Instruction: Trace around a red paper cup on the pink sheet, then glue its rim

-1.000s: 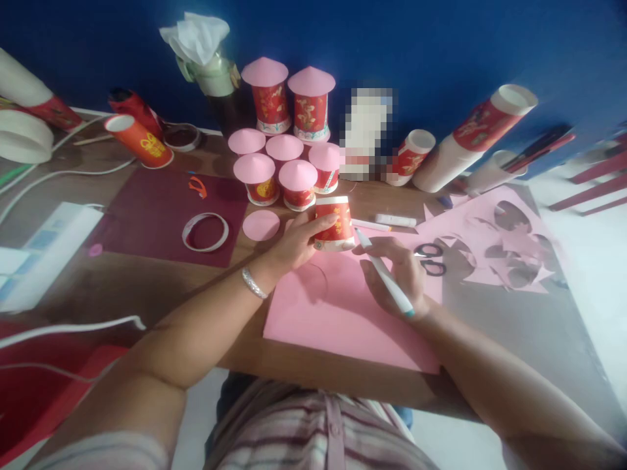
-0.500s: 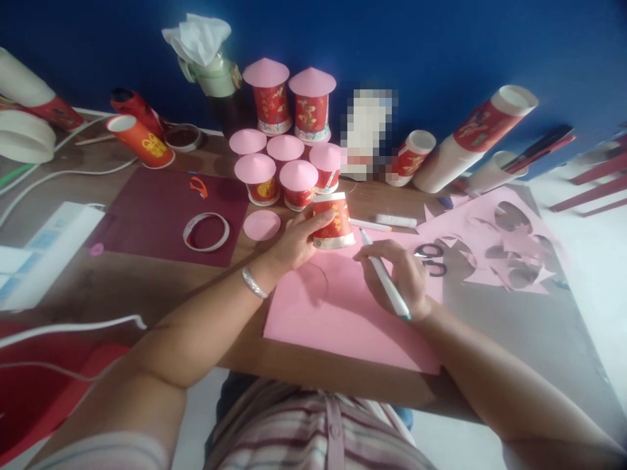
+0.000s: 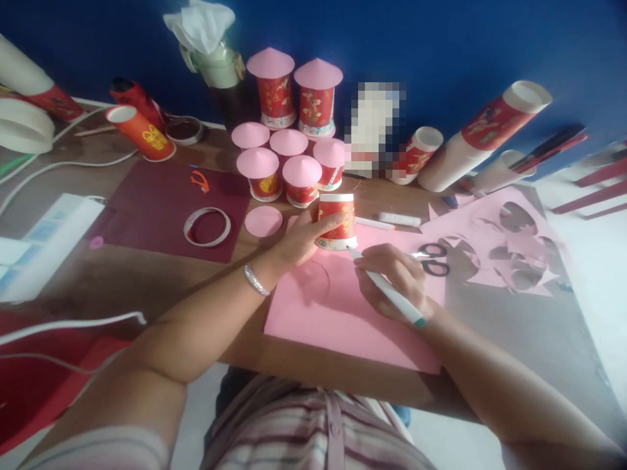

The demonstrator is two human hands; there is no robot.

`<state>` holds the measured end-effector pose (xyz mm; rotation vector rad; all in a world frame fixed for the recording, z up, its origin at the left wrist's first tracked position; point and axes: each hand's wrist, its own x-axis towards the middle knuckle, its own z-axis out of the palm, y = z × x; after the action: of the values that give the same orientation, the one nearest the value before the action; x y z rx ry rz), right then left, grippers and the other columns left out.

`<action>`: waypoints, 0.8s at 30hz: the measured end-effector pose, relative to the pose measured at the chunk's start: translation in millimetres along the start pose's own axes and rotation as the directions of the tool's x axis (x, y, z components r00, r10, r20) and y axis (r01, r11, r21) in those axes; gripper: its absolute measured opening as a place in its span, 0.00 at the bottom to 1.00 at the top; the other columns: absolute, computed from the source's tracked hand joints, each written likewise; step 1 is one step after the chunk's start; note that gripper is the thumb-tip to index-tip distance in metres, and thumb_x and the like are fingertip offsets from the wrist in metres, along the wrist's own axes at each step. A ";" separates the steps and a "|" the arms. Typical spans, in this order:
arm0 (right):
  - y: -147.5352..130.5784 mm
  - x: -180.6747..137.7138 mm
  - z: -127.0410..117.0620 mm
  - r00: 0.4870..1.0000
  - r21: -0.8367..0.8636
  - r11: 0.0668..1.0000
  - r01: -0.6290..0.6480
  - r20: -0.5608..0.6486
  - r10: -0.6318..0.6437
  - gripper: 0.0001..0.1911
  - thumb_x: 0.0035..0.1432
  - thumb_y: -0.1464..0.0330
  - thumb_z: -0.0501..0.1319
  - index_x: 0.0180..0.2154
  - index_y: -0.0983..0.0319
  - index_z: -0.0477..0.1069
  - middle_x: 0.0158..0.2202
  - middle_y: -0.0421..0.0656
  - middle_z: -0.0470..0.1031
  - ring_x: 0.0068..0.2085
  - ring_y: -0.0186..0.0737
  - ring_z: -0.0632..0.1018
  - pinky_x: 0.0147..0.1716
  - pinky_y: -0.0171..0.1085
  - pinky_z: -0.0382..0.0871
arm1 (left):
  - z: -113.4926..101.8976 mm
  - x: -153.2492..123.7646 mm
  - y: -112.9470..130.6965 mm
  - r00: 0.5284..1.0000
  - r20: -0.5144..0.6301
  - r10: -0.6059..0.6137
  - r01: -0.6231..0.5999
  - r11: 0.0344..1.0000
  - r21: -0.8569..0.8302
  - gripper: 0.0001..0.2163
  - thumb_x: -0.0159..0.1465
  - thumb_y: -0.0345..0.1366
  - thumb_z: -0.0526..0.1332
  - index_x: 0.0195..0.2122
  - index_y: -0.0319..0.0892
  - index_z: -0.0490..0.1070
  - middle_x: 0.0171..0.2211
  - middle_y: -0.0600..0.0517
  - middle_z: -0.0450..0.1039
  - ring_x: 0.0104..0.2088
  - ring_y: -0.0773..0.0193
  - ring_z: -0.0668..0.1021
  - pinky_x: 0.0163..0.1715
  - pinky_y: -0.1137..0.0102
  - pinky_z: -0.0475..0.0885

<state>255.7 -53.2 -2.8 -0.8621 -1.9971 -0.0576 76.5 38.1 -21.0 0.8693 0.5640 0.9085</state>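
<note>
My left hand [image 3: 306,238] is closed around an upside-down red paper cup [image 3: 337,219] with gold print and a white band along its lower edge. In my right hand [image 3: 394,277] is a white marker pen [image 3: 392,298] with a green end, its tip at the cup's white band. Pink paper [image 3: 343,313] lies beneath both hands, with a faint curved line on it. Behind the cup stand several red cups topped with pink paper cones, one of them a small cone-topped cup [image 3: 302,175]. A flat pink paper disc [image 3: 263,222] lies left of the cup.
Black-handled scissors [image 3: 434,260] and pink paper offcuts [image 3: 490,241] lie to the right. A tape roll [image 3: 207,227] rests on a dark red sheet [image 3: 161,209] at left. Stacked paper cups [image 3: 484,137] lean by the blue wall. A white power strip [image 3: 53,241] sits far left.
The marker's tip has moved left and down, from beside the cup to its white band. The left hand still holds the cup, now more upright. The view has shifted slightly.
</note>
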 end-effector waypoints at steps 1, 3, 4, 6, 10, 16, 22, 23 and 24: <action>-0.5 0.2 0.1 1.000 0.007 1.000 -0.001 0.007 0.001 0.11 0.65 0.78 0.64 0.46 0.59 0.72 0.35 0.42 0.78 0.32 0.37 0.81 0.28 0.35 0.78 | 0.0 0.1 -0.3 1.000 0.005 0.005 -0.005 1.000 0.008 0.19 0.58 0.45 0.77 0.43 0.43 0.75 0.40 0.52 0.78 0.42 0.63 0.80 0.45 0.66 0.75; -1.2 -0.2 0.4 1.000 0.012 1.000 -0.008 0.011 0.008 0.10 0.65 0.77 0.64 0.45 0.59 0.71 0.34 0.42 0.78 0.32 0.37 0.81 0.28 0.34 0.78 | -0.2 0.5 -1.0 1.000 0.016 0.010 -0.010 1.000 0.018 0.18 0.58 0.45 0.77 0.42 0.43 0.74 0.39 0.52 0.78 0.41 0.64 0.80 0.44 0.67 0.75; -1.4 -0.9 0.7 1.000 0.008 1.000 -0.018 0.007 0.018 0.10 0.65 0.78 0.64 0.45 0.60 0.71 0.34 0.42 0.78 0.31 0.37 0.81 0.28 0.34 0.78 | -0.5 0.8 -1.4 1.000 0.019 0.012 -0.012 1.000 0.023 0.19 0.58 0.46 0.77 0.42 0.43 0.74 0.39 0.52 0.78 0.40 0.64 0.79 0.44 0.67 0.75; -1.4 -2.8 1.5 0.999 0.000 0.999 -0.042 -0.008 0.042 0.10 0.65 0.77 0.64 0.45 0.60 0.70 0.33 0.41 0.78 0.31 0.36 0.82 0.28 0.34 0.78 | -1.1 1.5 -2.0 1.000 0.019 0.014 -0.015 0.999 0.036 0.19 0.58 0.46 0.77 0.43 0.43 0.74 0.39 0.52 0.78 0.41 0.63 0.79 0.45 0.66 0.75; -0.8 -5.4 3.7 0.998 -0.023 0.999 -0.046 -0.038 0.046 0.10 0.64 0.76 0.63 0.44 0.58 0.69 0.33 0.39 0.78 0.30 0.36 0.82 0.26 0.33 0.78 | -2.3 2.0 -2.8 1.000 0.021 0.021 -0.022 0.999 0.047 0.20 0.58 0.47 0.77 0.42 0.43 0.74 0.39 0.52 0.77 0.41 0.63 0.79 0.46 0.65 0.75; -1.7 -2.2 4.7 0.999 -0.036 0.999 -0.022 -0.029 0.021 0.12 0.62 0.79 0.64 0.43 0.58 0.71 0.31 0.38 0.78 0.28 0.35 0.80 0.24 0.33 0.76 | -1.5 1.1 -2.8 0.999 0.028 0.016 -0.017 0.999 0.049 0.20 0.59 0.46 0.76 0.46 0.43 0.75 0.44 0.49 0.79 0.46 0.59 0.80 0.50 0.63 0.76; -3.0 0.0 3.9 1.000 -0.059 0.998 -0.001 -0.006 0.000 0.12 0.62 0.80 0.64 0.41 0.57 0.70 0.29 0.37 0.77 0.27 0.34 0.80 0.23 0.33 0.75 | 1.8 -0.5 -1.0 0.999 0.021 0.027 -0.028 0.997 0.078 0.18 0.59 0.46 0.76 0.44 0.43 0.75 0.43 0.49 0.78 0.45 0.59 0.79 0.48 0.64 0.75; -3.0 0.1 4.1 1.000 -0.064 0.998 0.009 -0.009 -0.010 0.13 0.62 0.81 0.64 0.41 0.58 0.70 0.29 0.37 0.77 0.27 0.35 0.80 0.24 0.33 0.75 | 2.1 -0.6 -0.8 0.999 0.021 0.030 -0.031 0.996 0.080 0.18 0.59 0.46 0.76 0.44 0.43 0.75 0.42 0.50 0.78 0.45 0.59 0.79 0.47 0.64 0.75; -2.9 0.0 4.4 1.000 -0.069 0.997 0.017 -0.012 -0.018 0.13 0.61 0.81 0.64 0.42 0.58 0.70 0.29 0.37 0.77 0.27 0.35 0.80 0.25 0.33 0.75 | 2.2 -0.7 -0.8 0.999 0.021 0.032 -0.034 0.996 0.081 0.18 0.59 0.46 0.76 0.44 0.44 0.75 0.42 0.50 0.77 0.45 0.59 0.79 0.47 0.65 0.75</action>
<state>250.8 -53.8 -4.5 -0.8858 -2.0005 -0.1424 78.1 36.3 -20.4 0.9620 0.5741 0.9111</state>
